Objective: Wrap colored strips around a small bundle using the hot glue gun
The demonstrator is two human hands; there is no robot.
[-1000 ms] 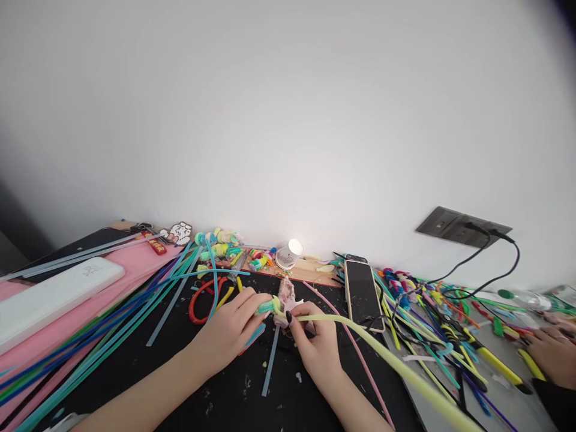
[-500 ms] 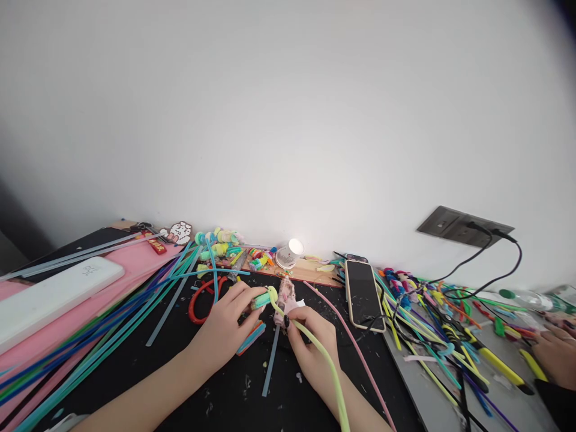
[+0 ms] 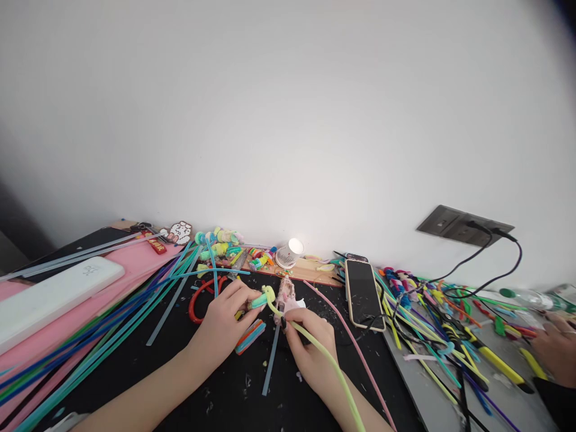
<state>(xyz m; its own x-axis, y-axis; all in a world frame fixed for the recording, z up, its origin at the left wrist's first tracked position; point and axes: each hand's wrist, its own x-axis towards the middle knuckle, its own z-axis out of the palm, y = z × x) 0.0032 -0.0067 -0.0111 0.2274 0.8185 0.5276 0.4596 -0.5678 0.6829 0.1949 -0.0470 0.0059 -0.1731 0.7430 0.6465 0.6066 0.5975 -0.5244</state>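
White wall fills the upper two thirds of the frame, and along the bottom runs a black work mat [image 3: 135,366] strewn with coloured strips.

At lower centre, a long pale yellow-green strip [image 3: 324,360] curls at its far end into a small loop over a teal roll [image 3: 257,302], then trails toward the lower right edge across the wrist.

The left hand [image 3: 222,327] has thumb and fingertips pressed together on the teal roll. The right hand [image 3: 310,351], with dark nails, has its fingers closed on the yellow-green strip just behind the loop. A small pink object [image 3: 286,294] sits just beyond both hands; what it is cannot be told.

A phone [image 3: 362,292] lies face up right of centre. A bundle of blue and green strips [image 3: 117,312] fans toward the lower left. At the right edge another person's hand [image 3: 551,351] rests among scattered pieces.
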